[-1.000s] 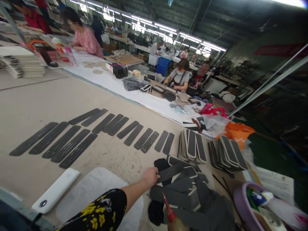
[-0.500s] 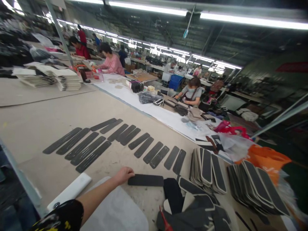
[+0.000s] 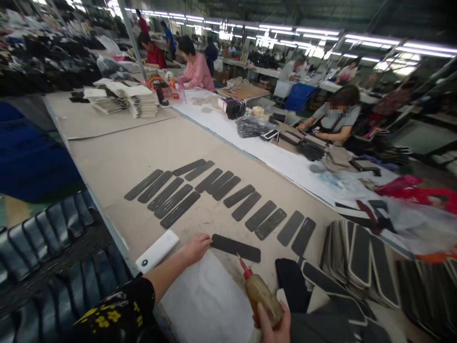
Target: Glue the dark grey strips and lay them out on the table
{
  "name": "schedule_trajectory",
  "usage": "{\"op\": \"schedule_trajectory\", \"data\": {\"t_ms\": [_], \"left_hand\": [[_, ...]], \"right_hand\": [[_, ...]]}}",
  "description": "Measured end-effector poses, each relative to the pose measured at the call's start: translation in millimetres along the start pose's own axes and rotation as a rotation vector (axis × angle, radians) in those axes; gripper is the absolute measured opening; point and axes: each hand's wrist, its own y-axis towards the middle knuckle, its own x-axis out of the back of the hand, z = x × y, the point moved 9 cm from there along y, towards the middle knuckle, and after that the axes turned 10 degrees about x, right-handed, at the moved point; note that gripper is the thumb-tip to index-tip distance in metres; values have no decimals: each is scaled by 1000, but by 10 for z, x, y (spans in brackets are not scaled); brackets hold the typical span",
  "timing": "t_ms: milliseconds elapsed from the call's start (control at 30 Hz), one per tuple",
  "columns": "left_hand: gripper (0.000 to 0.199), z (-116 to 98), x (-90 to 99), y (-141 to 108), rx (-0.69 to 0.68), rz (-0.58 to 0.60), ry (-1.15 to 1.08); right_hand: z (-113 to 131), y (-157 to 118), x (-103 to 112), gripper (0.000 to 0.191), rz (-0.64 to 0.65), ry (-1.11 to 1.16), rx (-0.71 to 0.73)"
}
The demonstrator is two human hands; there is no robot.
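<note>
My left hand (image 3: 197, 248) pinches the left end of a dark grey rounded strip (image 3: 235, 247) lying on the brown table covering. In my right hand (image 3: 274, 321) is a glue bottle (image 3: 262, 295) with amber-brown contents and a red nozzle, its tip tilted up close to the strip's lower edge. Farther up the table, several similar dark strips (image 3: 180, 209) lie in slanted rows, some with shiny wet-looking lines on them. A white sheet (image 3: 210, 295) is below my left hand. Beside my left wrist rests a white block-like object (image 3: 158, 250) with a dark round spot.
Stacks of pale-edged dark pieces (image 3: 357, 257) stand at the right, near loose dark scraps (image 3: 293, 281). Across the table a co-worker (image 3: 339, 116) handles flat pieces. Pale stacks (image 3: 139, 97) sit at the far left. Dark shiny pieces (image 3: 67, 228) lie below the table's left edge.
The glue bottle, with just its red nozzle showing before, is now raised in my right hand near the strip. The strip has tilted, its right end lower. The whole view has swung left.
</note>
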Motion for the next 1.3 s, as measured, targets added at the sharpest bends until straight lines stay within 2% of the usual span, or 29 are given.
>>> {"op": "schedule_trajectory", "data": {"t_ms": [133,267,400,533,700,800,900,1300], "left_hand": [[34,0,-153,-91,-105,27,23],[39,26,-225,-69,-93,73,47],[41,33,-211,-57,-83,88,40],[40,25,-190,-64,-108,56,31],[39,46,-220,-72,-117,45,39],[39,51,-232,-76,-118,48,54],[38,53,-239,-75,-120,49,72],[35,83,-255,-68,-167,-30,84]], "right_hand": [[11,160,-428,74,85,-61,96],[76,260,-785,61,144,-287,305],[137,266,-1101,49,211,-407,513],[205,223,-1280,40,264,-474,668],[184,206,-1341,37,305,-493,716],[142,225,-1268,38,286,-499,694],[124,266,-1096,38,233,-517,675],[-82,602,-40,58,-66,-636,513]]}}
